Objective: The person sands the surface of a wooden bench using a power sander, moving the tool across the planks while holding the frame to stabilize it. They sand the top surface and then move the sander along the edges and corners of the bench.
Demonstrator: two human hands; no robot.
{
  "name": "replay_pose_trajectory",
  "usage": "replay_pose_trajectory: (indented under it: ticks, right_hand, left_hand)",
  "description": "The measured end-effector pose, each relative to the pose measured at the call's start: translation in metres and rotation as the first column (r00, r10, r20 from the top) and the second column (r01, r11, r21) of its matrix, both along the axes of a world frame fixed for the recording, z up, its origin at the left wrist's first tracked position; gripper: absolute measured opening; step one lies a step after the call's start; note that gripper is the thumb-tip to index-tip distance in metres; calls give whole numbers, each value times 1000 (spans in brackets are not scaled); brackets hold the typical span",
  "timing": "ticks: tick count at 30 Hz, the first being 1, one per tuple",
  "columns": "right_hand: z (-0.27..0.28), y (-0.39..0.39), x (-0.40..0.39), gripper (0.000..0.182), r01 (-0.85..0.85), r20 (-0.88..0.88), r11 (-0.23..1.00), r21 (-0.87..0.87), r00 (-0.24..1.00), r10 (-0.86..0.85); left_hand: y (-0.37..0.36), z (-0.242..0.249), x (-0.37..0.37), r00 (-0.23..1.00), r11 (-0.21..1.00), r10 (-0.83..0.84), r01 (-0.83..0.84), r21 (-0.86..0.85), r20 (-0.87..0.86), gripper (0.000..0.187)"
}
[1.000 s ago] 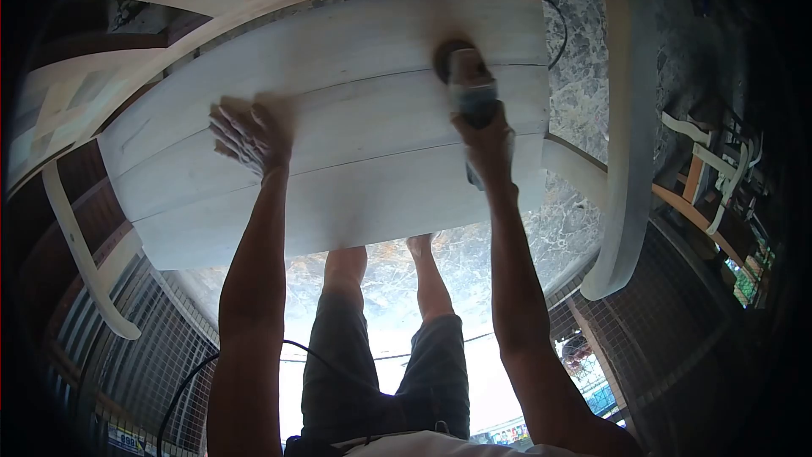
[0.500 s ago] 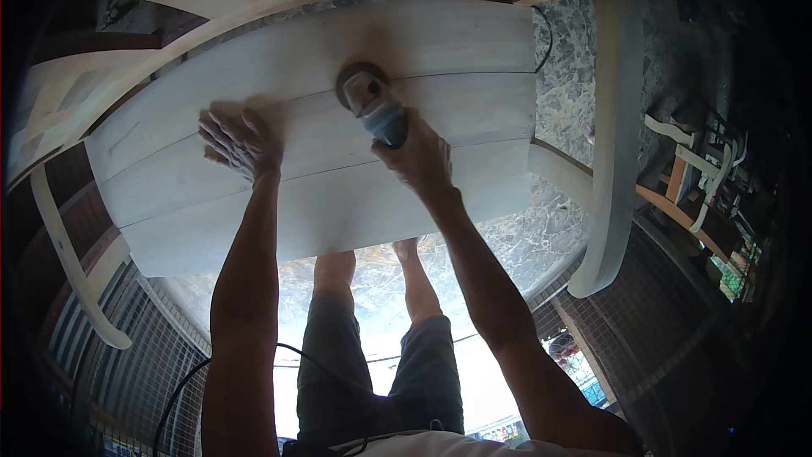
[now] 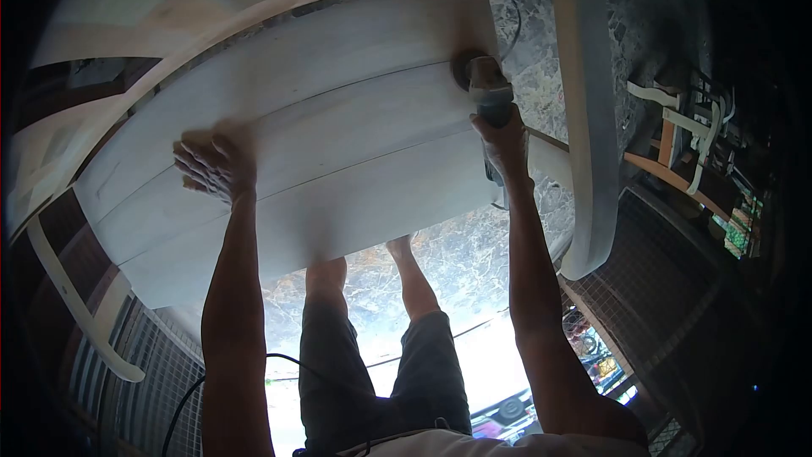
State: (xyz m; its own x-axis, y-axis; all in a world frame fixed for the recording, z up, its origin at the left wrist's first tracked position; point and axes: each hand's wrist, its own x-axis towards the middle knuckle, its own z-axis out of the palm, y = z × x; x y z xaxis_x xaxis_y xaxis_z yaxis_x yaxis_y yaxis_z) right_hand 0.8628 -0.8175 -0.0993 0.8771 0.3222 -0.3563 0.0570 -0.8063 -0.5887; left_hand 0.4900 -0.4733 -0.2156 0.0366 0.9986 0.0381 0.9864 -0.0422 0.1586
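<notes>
A wide panel of pale wooden boards [image 3: 355,135] lies in front of me, with long seams between the boards. My left hand [image 3: 216,166] rests flat on its left part, fingers spread. At the panel's right end my right hand [image 3: 507,145] is wrapped round the body of a handheld power sander [image 3: 491,93]. The sander's round dark disc meets the wood near the right edge. Part of the tool's body is hidden behind my fingers.
A thick pale curved wooden post [image 3: 590,118] stands right of the panel. A curved wooden frame [image 3: 254,0] runs along the far side. Wooden chair-like parts [image 3: 694,135] sit at far right. A black cable [image 3: 182,398] hangs at lower left. Patterned stone floor [image 3: 457,262] shows below.
My right hand has moved the sander rightward along the panel, from near its middle to its right end. The whole view has shifted and turned slightly. My left hand stays flat on the wood.
</notes>
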Motion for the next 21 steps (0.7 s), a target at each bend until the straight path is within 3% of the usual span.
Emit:
replay_pose_trajectory:
  ticks: [5,7,8,11,14,15,18,21]
  right_hand:
    - [-27,-9,-1,49,244,27,966,86,969,-247]
    - [-42,-2,-26,59,196,-8,964,179,980,-198]
    - [-17,17,-43,60,183,-32,981,68,983,-182]
    - [-7,26,-87,57,131,-154,991,5,980,-128]
    - [-9,18,-113,57,95,-56,995,43,994,-92]
    - [-11,16,-113,56,112,-6,992,57,994,-112]
    - [-5,7,-83,58,280,-209,958,56,942,-263]
    - [-7,1,-49,57,383,-168,923,35,913,-373]
  left_hand:
    - [1,-3,-2,1000,1000,-11,11,10,-4,95]
    - [1,-4,-3,1000,1000,-17,17,15,-18,95]
    - [2,-6,-6,998,999,-30,31,12,-50,94]
    - [4,-6,-6,996,1000,-31,30,-6,-88,94]
    - [6,-15,-14,993,999,-38,41,17,-113,94]
    - [7,-14,-13,991,999,-52,53,9,-121,95]
    - [8,-14,-17,984,997,-70,76,33,-163,93]
    - [14,0,-7,951,996,-80,67,-54,-300,89]
